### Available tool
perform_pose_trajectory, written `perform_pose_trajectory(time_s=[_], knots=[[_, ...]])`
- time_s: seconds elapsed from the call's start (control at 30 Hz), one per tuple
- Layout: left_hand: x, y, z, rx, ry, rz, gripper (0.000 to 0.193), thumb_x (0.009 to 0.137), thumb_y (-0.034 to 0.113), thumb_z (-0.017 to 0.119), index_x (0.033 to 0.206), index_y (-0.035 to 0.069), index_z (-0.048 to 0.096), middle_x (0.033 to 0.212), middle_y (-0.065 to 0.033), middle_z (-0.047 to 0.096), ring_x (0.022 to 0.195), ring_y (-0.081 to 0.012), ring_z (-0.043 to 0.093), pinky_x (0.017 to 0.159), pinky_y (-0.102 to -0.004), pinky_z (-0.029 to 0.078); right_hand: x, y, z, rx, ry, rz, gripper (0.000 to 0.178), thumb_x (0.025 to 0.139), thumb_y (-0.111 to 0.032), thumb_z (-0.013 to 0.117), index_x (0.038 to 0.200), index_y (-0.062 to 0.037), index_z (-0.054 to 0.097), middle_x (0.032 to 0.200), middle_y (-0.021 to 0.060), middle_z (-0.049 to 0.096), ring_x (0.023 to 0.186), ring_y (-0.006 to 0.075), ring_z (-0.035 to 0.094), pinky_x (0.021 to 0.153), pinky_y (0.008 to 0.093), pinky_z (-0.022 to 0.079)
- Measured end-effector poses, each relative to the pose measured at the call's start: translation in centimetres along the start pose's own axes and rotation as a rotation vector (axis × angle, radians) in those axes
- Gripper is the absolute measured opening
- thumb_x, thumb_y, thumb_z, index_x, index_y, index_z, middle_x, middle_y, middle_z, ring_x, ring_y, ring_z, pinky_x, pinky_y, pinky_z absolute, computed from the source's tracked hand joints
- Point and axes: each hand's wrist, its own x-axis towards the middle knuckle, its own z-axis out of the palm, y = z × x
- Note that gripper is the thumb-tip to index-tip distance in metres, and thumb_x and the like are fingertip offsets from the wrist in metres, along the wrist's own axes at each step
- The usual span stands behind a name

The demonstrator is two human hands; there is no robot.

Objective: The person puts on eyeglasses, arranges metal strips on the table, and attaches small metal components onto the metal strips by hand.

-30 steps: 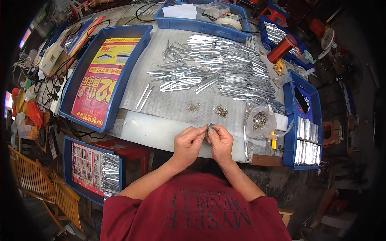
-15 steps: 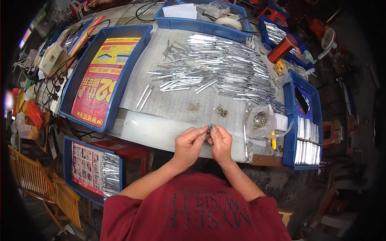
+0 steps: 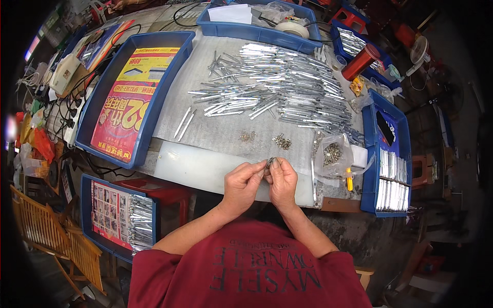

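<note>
Over the near edge of a white board (image 3: 190, 167), my left hand (image 3: 239, 184) and my right hand (image 3: 283, 184) meet fingertip to fingertip. Both are closed in a pinch around something small and dark; the fingers hide most of it, so I cannot make out its kind. Just beyond lie two little heaps of small metal parts, a brassy heap (image 3: 282, 141) and a sparser reddish heap (image 3: 247, 136). Farther off spreads a large pile of thin silver metal strips (image 3: 308, 92) on a grey foam sheet (image 3: 174, 102). Two loose strips (image 3: 185, 124) lie left of it.
A clear plastic bag of small metal parts (image 3: 333, 154) and a yellow-handled tool (image 3: 349, 180) sit to the right. Blue trays stand around: a left tray (image 3: 141, 138), a far tray (image 3: 257, 32), a right tray (image 3: 368, 159) and a lower-left tray (image 3: 87, 215) holding strips. A red cylinder (image 3: 361, 61) leans far right.
My hands stay pinched together in almost the same spot, with only a slight shift of the fingers. Everything on the table lies as before.
</note>
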Motion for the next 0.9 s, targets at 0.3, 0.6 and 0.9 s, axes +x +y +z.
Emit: perform_pose_trajectory(time_s=[0.3,0.6,0.9], knots=[[0.26,0.68,0.00,-0.038,0.027,0.002,0.019,0.080,-0.001,0.053,0.098,-0.001,0.059,0.072,-0.0036,0.053,0.060,-0.0050,0.047,0.049,-0.0176,0.037,0.04,0.04,0.08,0.303,-0.092,0.116,0.014,0.088,-0.011,0.042,0.088,-0.0003,0.050,0.067,-0.0004,0.044,0.058,0.0056,0.034,0.053,0.0187,0.030],[0.26,0.47,-0.11,0.013,0.024,0.025,0.018,0.080,-0.001,0.053,0.097,-0.001,0.059,0.073,-0.0049,0.055,0.060,-0.0066,0.049,0.051,-0.0184,0.039,-0.40,0.76,-0.25,-0.041,-0.087,0.005,0.015,0.089,-0.013,0.041,0.093,0.0004,0.048,0.068,-0.0020,0.043,0.059,0.0049,0.035,0.054,0.0184,0.031],[0.25,0.60,-0.12,0.059,0.020,0.041,0.018,0.079,-0.002,0.054,0.096,-0.001,0.059,0.071,-0.0045,0.054,0.061,-0.0070,0.049,0.052,-0.0190,0.039,-0.41,0.62,-0.42,-0.140,-0.084,-0.064,0.017,0.089,-0.015,0.042,0.090,0.0001,0.050,0.068,-0.0027,0.044,0.059,0.0031,0.036,0.051,0.0174,0.032]])
